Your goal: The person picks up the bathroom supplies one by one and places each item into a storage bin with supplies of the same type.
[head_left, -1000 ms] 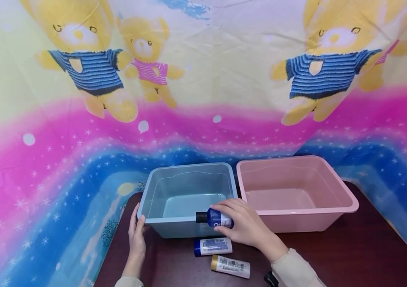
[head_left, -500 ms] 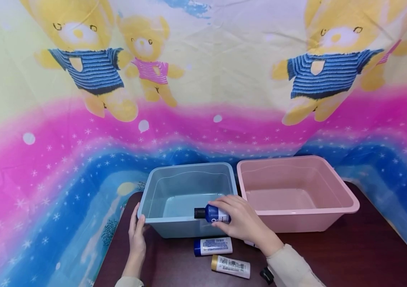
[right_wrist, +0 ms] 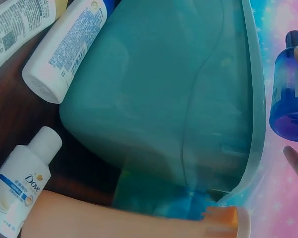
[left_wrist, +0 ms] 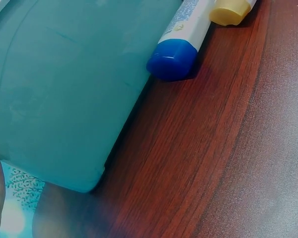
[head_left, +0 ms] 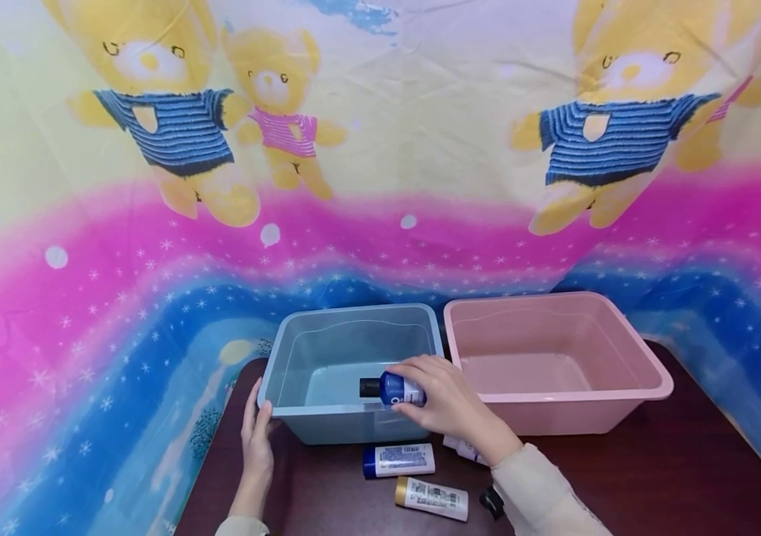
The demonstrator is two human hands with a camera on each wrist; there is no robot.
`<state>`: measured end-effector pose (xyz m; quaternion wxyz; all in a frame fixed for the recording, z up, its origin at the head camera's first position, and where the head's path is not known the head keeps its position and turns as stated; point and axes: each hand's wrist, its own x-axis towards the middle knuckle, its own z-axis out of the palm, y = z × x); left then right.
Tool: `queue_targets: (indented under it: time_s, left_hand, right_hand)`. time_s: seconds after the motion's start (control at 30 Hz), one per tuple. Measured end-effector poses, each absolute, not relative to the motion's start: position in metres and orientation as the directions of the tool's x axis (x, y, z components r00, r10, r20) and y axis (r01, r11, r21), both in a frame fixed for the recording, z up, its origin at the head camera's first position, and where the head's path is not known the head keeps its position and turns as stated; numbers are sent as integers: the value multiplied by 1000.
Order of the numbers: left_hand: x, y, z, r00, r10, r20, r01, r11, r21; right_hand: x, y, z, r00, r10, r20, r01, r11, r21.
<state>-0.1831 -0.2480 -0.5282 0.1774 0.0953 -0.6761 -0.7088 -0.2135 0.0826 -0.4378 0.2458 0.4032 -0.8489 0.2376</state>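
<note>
My right hand [head_left: 450,402] grips a small blue bottle [head_left: 390,388] with a black cap. It holds the bottle sideways over the front rim of the blue basin [head_left: 327,428], cap pointing left. In the right wrist view, fingertips and thumb flank the blue bottle [right_wrist: 286,94]. My left hand [head_left: 256,447] rests at the basin's left front corner, fingers along the side and thumb by the front rim. In front of the basin lie a white bottle with a blue cap [head_left: 402,460] and a white bottle with a gold cap [head_left: 431,499].
A pink basin [head_left: 555,413] stands right of the blue one. A white Dove bottle [right_wrist: 20,191] lies partly behind my right forearm. Near the sleeve is a black object [head_left: 491,502], partly hidden. Dark wooden table [head_left: 655,476]; printed cloth [head_left: 380,246] hangs behind.
My right hand has moved slightly up and left with the blue bottle, toward the blue basin's opening. More of the Dove bottle and the black object shows. The left hand stays put.
</note>
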Motion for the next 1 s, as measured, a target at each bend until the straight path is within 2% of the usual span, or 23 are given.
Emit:
queue_targets:
  time_s: [0.5,1.0]
  left_hand:
    - [-181,-247,-533,-918,-377,121,140,-24,990]
    - [-182,-248,-533,-915,-383,128,147,-20,989]
  right_hand:
    - [-227,80,-439,-569,-563,599,-794,567,-222]
    - [-246,79,-448,-650,-579,492,-743,620,-251]
